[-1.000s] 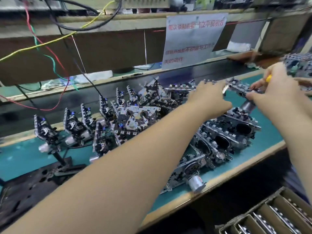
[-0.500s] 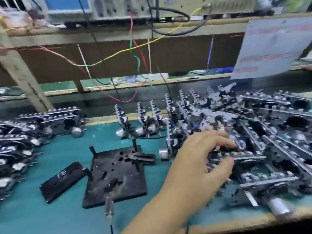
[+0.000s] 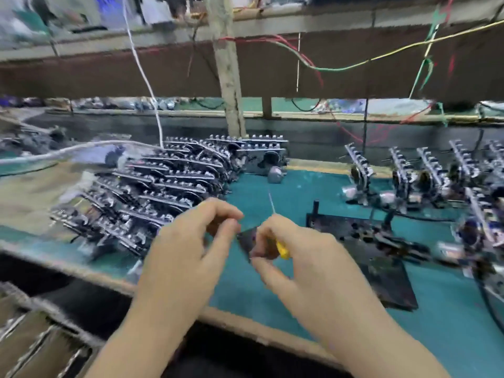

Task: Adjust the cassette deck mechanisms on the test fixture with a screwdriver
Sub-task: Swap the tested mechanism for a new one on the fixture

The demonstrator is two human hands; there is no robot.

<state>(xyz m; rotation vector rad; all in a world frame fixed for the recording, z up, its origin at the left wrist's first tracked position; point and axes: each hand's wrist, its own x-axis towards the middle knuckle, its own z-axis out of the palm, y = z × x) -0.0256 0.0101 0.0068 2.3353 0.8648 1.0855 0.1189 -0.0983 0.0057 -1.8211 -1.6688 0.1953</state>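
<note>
Your green bench mat (image 3: pixel 313 192) stretches across the view, with a big stack of cassette deck mechanisms (image 3: pixel 169 181) piled at your left and a row of upright mechanisms (image 3: pixel 414 173) at the far right. The dark test fixture (image 3: pixel 381 257) lies flat on the mat just right of your hands. Your right hand (image 3: pixel 305 257) curls round the yellow-handled screwdriver (image 3: pixel 281 248), its thin shaft pointing up. Your left hand (image 3: pixel 188 246) hovers close beside it, fingers curled with thumb and fingertips nearly pinched; whether they hold anything is too blurred to tell.
</note>
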